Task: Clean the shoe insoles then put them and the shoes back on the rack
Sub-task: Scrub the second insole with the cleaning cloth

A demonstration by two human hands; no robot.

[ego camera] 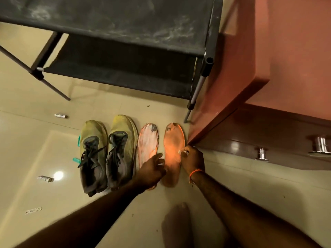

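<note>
On the floor by the shoes (107,153), my left hand (152,170) rests loosely on one insole (146,145); my right (192,159) pinches the other's (174,144) edge. I should lift both flat toward the rack (114,25).

The left hand (152,169) covers the heel of the left insole (147,145). What the right hand (192,159) pinches is too small to tell. The rack (114,20) is cut off at the top edge.

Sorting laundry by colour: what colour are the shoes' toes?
Yellow-green toes on both shoes, grey toward the heels; head view.
</note>
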